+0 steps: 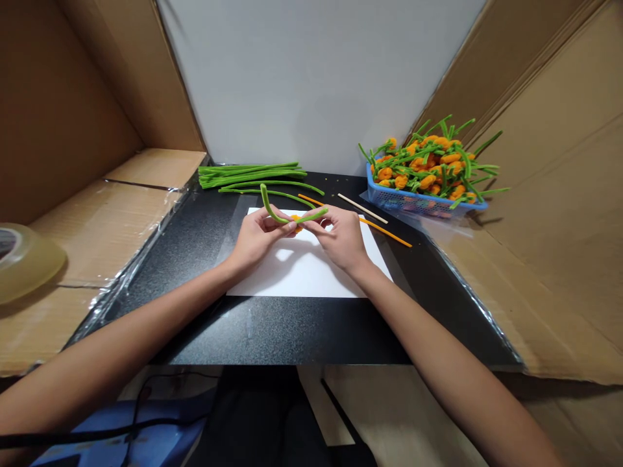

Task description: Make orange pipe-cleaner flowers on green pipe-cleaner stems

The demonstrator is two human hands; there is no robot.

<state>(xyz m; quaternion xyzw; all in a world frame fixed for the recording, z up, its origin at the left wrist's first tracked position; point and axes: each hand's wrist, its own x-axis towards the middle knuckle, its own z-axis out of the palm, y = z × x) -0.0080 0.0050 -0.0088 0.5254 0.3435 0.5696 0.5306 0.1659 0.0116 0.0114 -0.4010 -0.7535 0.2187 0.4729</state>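
Above a white sheet (296, 275), my left hand (257, 237) and my right hand (341, 237) meet at the fingertips. Between them is a small orange fuzzy piece (297, 224), mostly hidden by the fingers. A green pipe cleaner (267, 202) crosses it, one end curving up over my left hand and the other reaching over my right fingers. Both hands pinch at the place where green and orange meet. An orange pipe cleaner (389, 234) lies to the right, passing behind my right hand, with a pale stick (363, 208) just beyond it.
Several green pipe cleaners (250, 176) lie at the back left. At the back right, a blue basket (423, 201) is heaped with orange and green pieces. Cardboard walls flank the black table (287, 331). A tape roll (36, 263) sits at the far left.
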